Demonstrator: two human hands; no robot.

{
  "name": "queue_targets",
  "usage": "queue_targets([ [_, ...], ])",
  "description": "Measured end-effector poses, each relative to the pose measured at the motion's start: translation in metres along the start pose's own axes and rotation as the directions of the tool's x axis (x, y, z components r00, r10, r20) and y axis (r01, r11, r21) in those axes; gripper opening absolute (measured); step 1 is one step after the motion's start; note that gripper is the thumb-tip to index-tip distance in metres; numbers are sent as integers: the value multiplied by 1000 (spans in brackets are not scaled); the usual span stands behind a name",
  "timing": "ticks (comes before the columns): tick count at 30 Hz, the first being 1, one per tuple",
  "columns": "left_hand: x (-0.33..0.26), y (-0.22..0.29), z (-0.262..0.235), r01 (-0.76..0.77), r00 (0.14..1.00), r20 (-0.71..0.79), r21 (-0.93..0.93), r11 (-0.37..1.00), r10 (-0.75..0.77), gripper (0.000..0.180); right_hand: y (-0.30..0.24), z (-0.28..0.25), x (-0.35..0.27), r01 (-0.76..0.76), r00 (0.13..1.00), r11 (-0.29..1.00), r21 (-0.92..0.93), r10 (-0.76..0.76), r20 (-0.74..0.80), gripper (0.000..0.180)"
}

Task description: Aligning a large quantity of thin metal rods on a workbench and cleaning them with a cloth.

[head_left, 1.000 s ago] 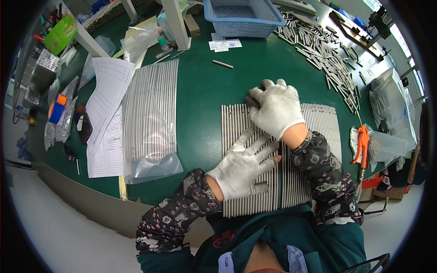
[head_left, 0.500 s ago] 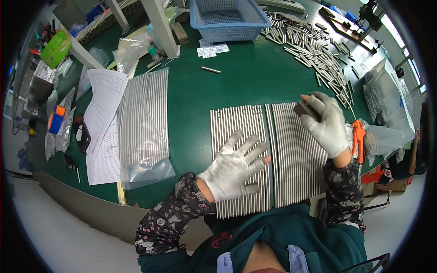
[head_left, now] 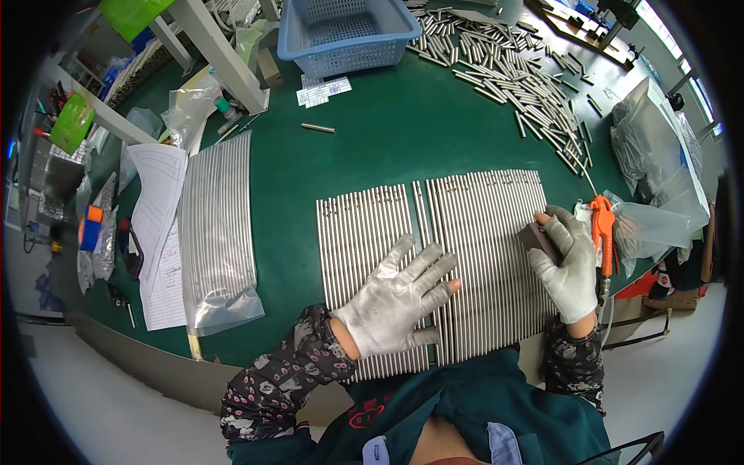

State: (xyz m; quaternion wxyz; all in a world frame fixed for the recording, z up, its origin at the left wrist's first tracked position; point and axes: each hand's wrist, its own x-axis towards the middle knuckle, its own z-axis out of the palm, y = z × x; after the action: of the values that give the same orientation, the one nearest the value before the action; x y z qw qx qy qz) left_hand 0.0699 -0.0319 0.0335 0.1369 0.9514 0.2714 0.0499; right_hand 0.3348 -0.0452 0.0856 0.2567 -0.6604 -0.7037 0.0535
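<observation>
Two side-by-side rows of long, thin metal rods lie on the green tabletop, a left row [head_left: 349, 232] and a right row [head_left: 488, 256]. A few rods [head_left: 421, 213] sit in the narrow gap between them. My left hand [head_left: 395, 298], in a white glove with bare thumb tip, rests flat with fingers spread over the left row, its fingertips reaching across the gap. In my gloved right hand [head_left: 570, 267] is a dark brown rectangular block [head_left: 540, 241], pinched between thumb and fingers at the right edge of the right row. Whether the block touches the rods, I cannot tell.
A blue plastic basket [head_left: 349, 54] stands at the back, beside a pile of short metal rods [head_left: 511, 77]. An orange air gun [head_left: 602, 225] lies at the right. Bagged rods [head_left: 217, 217] and paper sheets [head_left: 159, 201] are at the left. One short rod [head_left: 318, 128] lies alone.
My right hand has come nearer with the block, moving to the right row's outer edge. My left hand has shifted rightward over the rods. The whole view has turned, so the table appears further left.
</observation>
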Motion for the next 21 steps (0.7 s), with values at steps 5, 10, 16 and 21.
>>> queue_targets([
  [5, -6, -2, -3, -4, 1000, -19, -16, 1000, 4, 75, 7, 0, -3, -8, 1000, 1000, -4, 9, 5, 46],
  [10, -10, 0, -6, 41, 999, 22, 32, 999, -42, 75, 8, 1, -3, 0, 1000, 1000, -4, -1, -14, 45],
  [16, -5, 3, -9, -26, 995, -95, -36, 999, 22, 77, 3, 2, -2, 43, 999, 998, -42, -44, -25, 43],
  [21, -3, -1, -3, 6, 1000, -3, -23, 1000, -6, 81, -17, -1, 13, 131, 991, 988, -80, -132, -13, 39],
])
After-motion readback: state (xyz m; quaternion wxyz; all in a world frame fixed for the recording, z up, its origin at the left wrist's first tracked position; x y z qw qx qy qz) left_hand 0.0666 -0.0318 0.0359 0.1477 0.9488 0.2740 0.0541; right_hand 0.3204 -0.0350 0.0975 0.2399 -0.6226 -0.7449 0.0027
